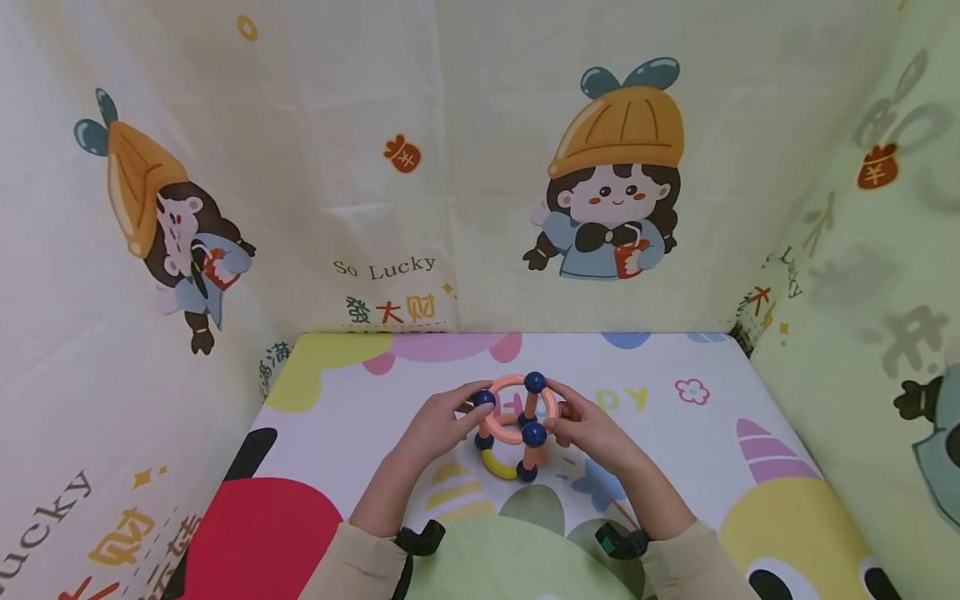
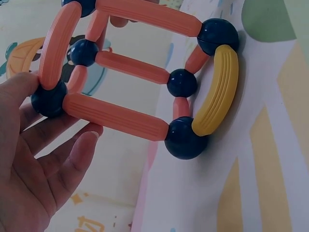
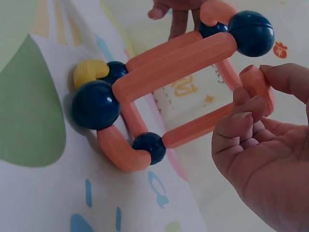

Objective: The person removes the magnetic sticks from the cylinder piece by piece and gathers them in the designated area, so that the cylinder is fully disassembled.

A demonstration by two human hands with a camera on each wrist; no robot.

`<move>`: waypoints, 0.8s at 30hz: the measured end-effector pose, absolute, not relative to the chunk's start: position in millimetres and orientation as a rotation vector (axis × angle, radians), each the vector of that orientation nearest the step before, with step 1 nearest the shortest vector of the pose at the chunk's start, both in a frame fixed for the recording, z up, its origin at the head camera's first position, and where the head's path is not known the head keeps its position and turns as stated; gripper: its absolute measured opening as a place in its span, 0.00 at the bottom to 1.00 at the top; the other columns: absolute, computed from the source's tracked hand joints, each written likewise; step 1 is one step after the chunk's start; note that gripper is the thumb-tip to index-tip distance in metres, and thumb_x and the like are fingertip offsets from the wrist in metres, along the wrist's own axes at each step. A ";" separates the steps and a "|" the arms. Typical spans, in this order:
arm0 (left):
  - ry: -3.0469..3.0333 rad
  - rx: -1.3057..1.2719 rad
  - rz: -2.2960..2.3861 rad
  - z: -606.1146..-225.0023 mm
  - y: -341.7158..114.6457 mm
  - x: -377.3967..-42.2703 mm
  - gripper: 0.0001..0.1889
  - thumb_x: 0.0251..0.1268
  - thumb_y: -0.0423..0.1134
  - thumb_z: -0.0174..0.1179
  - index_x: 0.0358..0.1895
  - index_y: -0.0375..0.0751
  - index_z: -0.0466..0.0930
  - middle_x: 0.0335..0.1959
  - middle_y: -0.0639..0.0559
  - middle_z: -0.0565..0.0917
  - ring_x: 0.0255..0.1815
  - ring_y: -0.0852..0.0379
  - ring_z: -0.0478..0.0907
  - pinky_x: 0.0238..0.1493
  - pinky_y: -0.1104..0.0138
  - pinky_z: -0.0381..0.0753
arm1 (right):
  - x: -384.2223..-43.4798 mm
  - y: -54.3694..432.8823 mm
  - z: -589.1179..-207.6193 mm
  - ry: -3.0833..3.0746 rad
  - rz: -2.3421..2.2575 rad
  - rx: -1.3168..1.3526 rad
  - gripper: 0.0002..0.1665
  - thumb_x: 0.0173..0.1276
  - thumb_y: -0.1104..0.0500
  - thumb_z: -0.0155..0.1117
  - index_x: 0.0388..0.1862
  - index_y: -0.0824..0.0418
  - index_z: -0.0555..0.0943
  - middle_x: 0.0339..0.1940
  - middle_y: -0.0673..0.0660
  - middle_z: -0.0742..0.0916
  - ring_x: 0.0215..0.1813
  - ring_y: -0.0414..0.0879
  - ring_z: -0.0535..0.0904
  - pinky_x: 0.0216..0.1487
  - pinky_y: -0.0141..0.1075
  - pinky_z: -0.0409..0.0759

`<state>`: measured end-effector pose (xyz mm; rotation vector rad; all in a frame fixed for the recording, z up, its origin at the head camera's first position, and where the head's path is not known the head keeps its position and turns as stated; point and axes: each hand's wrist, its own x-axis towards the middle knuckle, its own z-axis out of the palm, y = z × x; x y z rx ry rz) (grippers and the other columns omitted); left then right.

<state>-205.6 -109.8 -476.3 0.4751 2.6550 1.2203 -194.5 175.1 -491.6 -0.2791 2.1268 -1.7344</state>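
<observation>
A toy frame of salmon rods and dark blue balls stands on the table in front of me. Curved rods form its top ring, and one yellow curved rod lies low on the near side. At the upper left corner, my left hand holds a blue ball between thumb and fingers. My right hand pinches a curved salmon rod at the right of the top ring. In the right wrist view, that rod's near end is free, apart from the top blue ball.
The tabletop has a colourful cartoon print. Cream printed cloth hangs behind it and along both sides. Black wrist devices sit near my sleeves.
</observation>
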 end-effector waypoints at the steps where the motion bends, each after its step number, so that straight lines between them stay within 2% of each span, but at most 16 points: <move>1: 2.653 0.476 1.221 -476.3 -109.7 -205.6 0.28 0.66 0.67 0.54 0.69 0.73 0.68 0.56 0.57 0.83 0.53 0.54 0.81 0.34 0.67 0.81 | -194.9 175.7 -492.0 2.129 -1.732 -0.275 0.39 0.71 0.53 0.64 0.76 0.34 0.60 0.34 0.57 0.77 0.30 0.48 0.72 0.38 0.42 0.75; 8: 2.660 0.480 1.234 -476.1 -109.2 -205.5 0.26 0.68 0.62 0.57 0.69 0.72 0.69 0.55 0.56 0.83 0.52 0.53 0.82 0.35 0.67 0.82 | -197.0 177.4 -491.1 2.198 -1.691 -0.305 0.39 0.70 0.55 0.64 0.76 0.38 0.61 0.36 0.58 0.77 0.32 0.50 0.74 0.41 0.42 0.75; 14: 2.652 0.463 1.216 -474.6 -109.8 -204.5 0.29 0.64 0.70 0.54 0.69 0.74 0.68 0.58 0.56 0.82 0.55 0.52 0.81 0.38 0.67 0.82 | -198.0 175.4 -491.6 2.244 -1.656 -0.278 0.39 0.70 0.59 0.62 0.77 0.39 0.61 0.42 0.59 0.77 0.37 0.52 0.74 0.42 0.44 0.78; 20: 2.673 0.472 1.219 -477.2 -110.7 -206.0 0.27 0.65 0.67 0.55 0.68 0.75 0.69 0.58 0.58 0.82 0.55 0.53 0.81 0.44 0.61 0.83 | -198.5 173.9 -492.4 2.287 -1.643 -0.272 0.38 0.70 0.57 0.64 0.75 0.38 0.63 0.43 0.59 0.79 0.40 0.53 0.74 0.42 0.45 0.78; 24: 2.703 0.505 1.201 -482.1 -111.5 -208.0 0.26 0.68 0.65 0.53 0.69 0.75 0.67 0.56 0.58 0.84 0.55 0.54 0.81 0.50 0.56 0.82 | -200.1 176.1 -494.9 2.288 -1.631 -0.304 0.37 0.70 0.56 0.63 0.75 0.37 0.63 0.49 0.61 0.81 0.45 0.54 0.75 0.44 0.45 0.79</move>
